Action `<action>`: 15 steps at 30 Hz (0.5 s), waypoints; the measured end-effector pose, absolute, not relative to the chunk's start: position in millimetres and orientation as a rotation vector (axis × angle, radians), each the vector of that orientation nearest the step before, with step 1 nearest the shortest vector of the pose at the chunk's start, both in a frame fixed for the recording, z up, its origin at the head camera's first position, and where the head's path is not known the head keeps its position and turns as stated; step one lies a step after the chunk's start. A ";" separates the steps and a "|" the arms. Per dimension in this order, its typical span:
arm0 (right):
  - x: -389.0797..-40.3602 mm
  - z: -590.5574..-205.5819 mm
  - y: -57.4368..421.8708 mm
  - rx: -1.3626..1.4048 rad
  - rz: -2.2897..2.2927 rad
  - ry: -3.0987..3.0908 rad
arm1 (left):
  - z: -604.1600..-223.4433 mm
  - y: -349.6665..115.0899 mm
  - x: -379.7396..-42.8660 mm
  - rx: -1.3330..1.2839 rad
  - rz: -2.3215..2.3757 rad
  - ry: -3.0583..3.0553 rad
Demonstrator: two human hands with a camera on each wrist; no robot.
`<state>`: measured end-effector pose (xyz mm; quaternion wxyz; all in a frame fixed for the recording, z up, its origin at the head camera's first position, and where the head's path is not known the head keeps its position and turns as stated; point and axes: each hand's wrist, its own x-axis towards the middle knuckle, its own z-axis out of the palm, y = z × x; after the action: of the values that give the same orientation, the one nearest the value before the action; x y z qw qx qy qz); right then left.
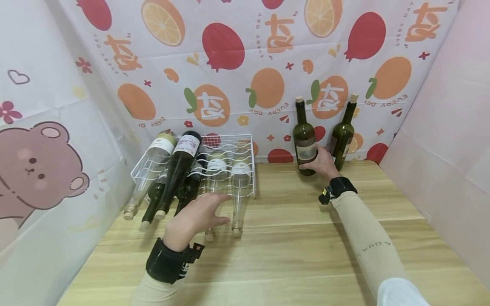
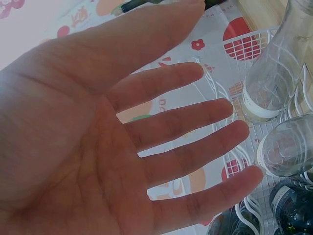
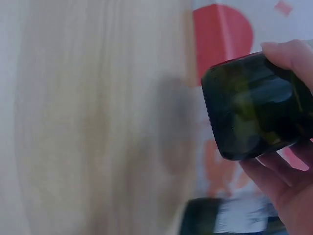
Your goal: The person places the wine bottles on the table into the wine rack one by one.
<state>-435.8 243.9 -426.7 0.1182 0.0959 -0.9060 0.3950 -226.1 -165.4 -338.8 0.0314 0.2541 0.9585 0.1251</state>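
My right hand (image 1: 325, 163) grips a dark green wine bottle (image 1: 305, 144) by its lower body, thumb on one side and fingers on the other. The bottle is upright, corked and labelled; in the right wrist view its base (image 3: 244, 107) shows, with a shadow beside it. Just right of that hand stands a second green wine bottle (image 1: 343, 138), also corked. My left hand (image 1: 197, 219) hovers near the front of a white wire rack (image 1: 252, 170), holding nothing. In the left wrist view its fingers (image 2: 186, 117) are spread and nearly straight.
Several corked bottles lie in the rack, necks toward me: clear ones such as the clear bottle (image 1: 241, 182) at its right, and dark ones such as the dark bottle (image 1: 180, 163) lying higher. The wooden table (image 1: 287, 255) meets a fruit-print cloth (image 1: 229, 93) behind.
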 end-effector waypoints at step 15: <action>-374.6 -392.0 218.6 0.510 0.556 -2.685 | -339.7 -161.3 -226.8 0.853 0.391 3.031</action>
<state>-374.6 218.6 -392.0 0.1756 0.1802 -0.9478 0.1961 -226.8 -161.3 -339.7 -0.0158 0.2689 0.9551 0.1232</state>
